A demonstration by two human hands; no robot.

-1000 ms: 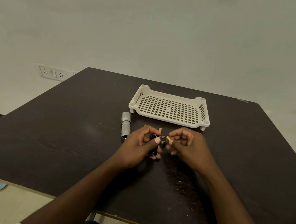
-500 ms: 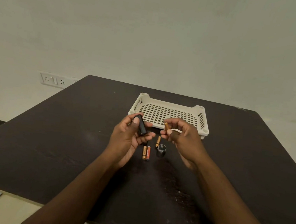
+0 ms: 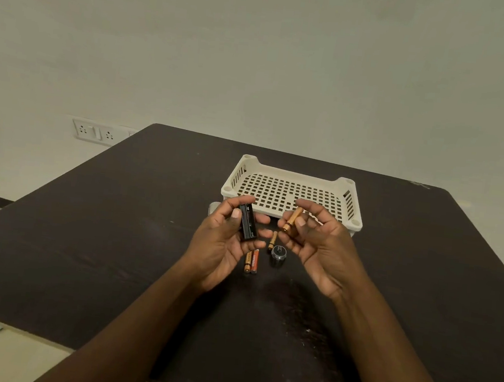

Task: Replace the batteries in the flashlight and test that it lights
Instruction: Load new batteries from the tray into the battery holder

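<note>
My left hand [image 3: 224,237] grips a black battery holder [image 3: 247,225], held upright above the table. My right hand [image 3: 317,238] pinches a copper-coloured battery [image 3: 292,220] between thumb and fingers, a little to the right of the holder. Two batteries [image 3: 251,260] lie side by side on the table below my left hand. A third battery [image 3: 272,240] lies beside the round metal end cap [image 3: 278,252]. Only a small grey piece of the flashlight body [image 3: 212,208] shows behind my left hand.
A cream perforated plastic tray [image 3: 294,192] stands on the dark table [image 3: 115,238] just beyond my hands. A wall socket plate [image 3: 95,132] is on the wall at the left. The table's front edge runs close below my forearms.
Both hands have lifted off the table with the holder and one battery. The right hand has turned so the battery points up and sits closer to the holder.
</note>
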